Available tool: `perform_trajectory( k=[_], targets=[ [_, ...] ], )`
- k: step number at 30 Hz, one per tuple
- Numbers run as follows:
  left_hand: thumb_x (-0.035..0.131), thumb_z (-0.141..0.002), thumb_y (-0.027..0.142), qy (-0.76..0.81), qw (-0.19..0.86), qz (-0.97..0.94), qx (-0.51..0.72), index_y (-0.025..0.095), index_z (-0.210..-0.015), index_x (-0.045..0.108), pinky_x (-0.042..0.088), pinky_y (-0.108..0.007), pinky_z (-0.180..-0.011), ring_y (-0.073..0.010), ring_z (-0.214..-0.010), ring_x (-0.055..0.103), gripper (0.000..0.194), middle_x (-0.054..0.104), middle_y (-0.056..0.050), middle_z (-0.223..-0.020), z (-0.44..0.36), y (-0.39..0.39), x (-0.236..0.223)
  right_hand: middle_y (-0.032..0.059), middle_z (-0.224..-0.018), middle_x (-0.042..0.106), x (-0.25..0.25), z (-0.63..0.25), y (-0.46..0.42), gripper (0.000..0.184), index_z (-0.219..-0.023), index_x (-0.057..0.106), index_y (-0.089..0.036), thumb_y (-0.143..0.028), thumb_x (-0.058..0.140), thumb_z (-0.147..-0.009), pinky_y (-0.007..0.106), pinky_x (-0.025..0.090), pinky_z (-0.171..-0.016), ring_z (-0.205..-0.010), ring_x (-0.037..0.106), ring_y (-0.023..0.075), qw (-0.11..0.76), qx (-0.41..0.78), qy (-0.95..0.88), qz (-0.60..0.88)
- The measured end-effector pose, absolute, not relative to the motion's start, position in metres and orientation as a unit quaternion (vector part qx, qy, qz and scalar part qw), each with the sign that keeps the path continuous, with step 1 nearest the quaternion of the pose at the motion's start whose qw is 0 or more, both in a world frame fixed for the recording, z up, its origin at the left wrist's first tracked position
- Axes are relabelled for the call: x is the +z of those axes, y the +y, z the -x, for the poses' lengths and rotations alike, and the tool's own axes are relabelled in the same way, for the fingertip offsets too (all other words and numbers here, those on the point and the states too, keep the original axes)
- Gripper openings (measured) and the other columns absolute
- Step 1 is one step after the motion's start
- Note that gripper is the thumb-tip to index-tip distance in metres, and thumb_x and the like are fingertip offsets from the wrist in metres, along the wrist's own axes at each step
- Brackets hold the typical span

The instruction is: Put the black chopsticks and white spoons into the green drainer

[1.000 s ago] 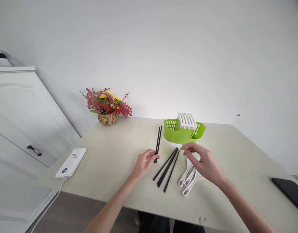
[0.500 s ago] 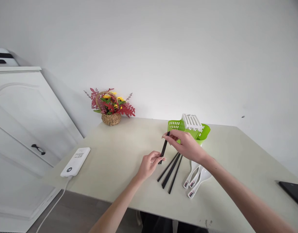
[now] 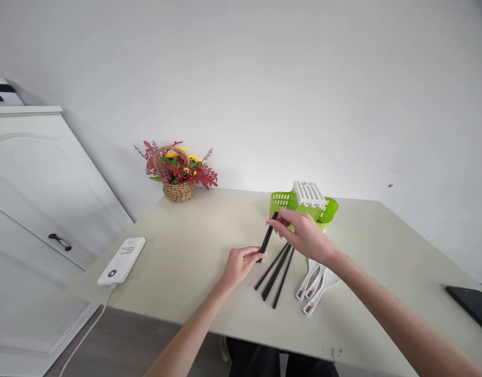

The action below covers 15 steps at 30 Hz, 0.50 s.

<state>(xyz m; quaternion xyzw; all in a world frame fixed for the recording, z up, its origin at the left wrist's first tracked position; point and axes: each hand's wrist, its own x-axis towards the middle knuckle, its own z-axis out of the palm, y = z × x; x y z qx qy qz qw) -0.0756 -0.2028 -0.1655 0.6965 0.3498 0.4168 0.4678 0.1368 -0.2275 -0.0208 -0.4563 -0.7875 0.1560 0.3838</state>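
Note:
Between my two hands a pair of black chopsticks [image 3: 267, 239] is held at a slant above the table. My left hand [image 3: 241, 266] pinches their lower end, while my right hand [image 3: 299, 231] grips the upper end. Just below lie several more black chopsticks [image 3: 273, 280], fanned out on the table. To their right rest white rice paddles [image 3: 316, 293] with label stickers on their handles; my right forearm hides part of them. Behind my right hand stands a green plastic utensil holder [image 3: 281, 200] with a white slotted piece [image 3: 309, 194] on top.
A wicker basket of artificial flowers [image 3: 178, 190] stands at the back left of the table [image 3: 178, 283]. A white power bank [image 3: 122, 262] with a cable lies at the left edge. A black phone [image 3: 471, 308] lies at the right edge. A white cabinet [image 3: 48, 199] stands left.
The fingers of my left hand have straightened a little around the lower end of the chopsticks. My right hand keeps its grip at the top. The view has shifted slightly.

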Motion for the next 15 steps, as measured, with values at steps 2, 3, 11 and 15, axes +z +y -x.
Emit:
perform_trajectory(
  k=[2,3,11,15],
  targets=[
    [0.070,-0.096,0.044,0.348,0.474,-0.692,0.419,0.019,-0.110,0.083,0.062,-0.038,-0.098,-0.0294,-0.107,0.078,0.032,0.082,-0.008,-0.112,0.0758,-0.2023,-0.1676,-0.0016,-0.071,0.063,-0.0214,-0.1371,-0.2279,0.035,-0.075,0.051,-0.025,-0.043,0.052,-0.105,0.029,0.043,-0.067,-0.066,0.058,0.0159,0.386,0.159,-0.786,0.456],
    [0.070,-0.095,0.044,0.346,0.478,-0.689,0.420,0.019,-0.110,0.083,0.062,-0.039,-0.098,-0.0301,-0.108,0.077,0.032,0.082,-0.008,-0.112,0.0758,-0.2020,-0.1688,-0.0017,-0.071,0.064,-0.0218,-0.1370,-0.2282,0.036,-0.074,0.051,-0.025,-0.043,0.051,-0.105,0.029,0.044,-0.067,-0.067,0.058,0.0158,0.388,0.160,-0.785,0.456],
    [0.074,-0.092,0.044,0.351,0.485,-0.680,0.423,0.016,-0.107,0.083,0.064,-0.040,-0.093,-0.0310,-0.104,0.078,0.033,0.082,-0.010,-0.109,0.0750,-0.1992,-0.1728,-0.0015,-0.074,0.069,-0.0269,-0.1354,-0.2307,0.039,-0.073,0.054,-0.025,-0.048,0.050,-0.105,0.030,0.046,-0.073,-0.070,0.063,0.0163,0.405,0.160,-0.771,0.465],
    [0.076,-0.090,0.043,0.353,0.500,-0.673,0.416,0.016,-0.106,0.083,0.063,-0.039,-0.094,-0.0306,-0.104,0.078,0.033,0.083,-0.009,-0.108,0.0749,-0.1998,-0.1711,-0.0019,-0.074,0.070,-0.0270,-0.1360,-0.2322,0.038,-0.074,0.055,-0.025,-0.049,0.051,-0.104,0.030,0.047,-0.073,-0.070,0.064,0.0160,0.407,0.166,-0.767,0.468]
  ],
)
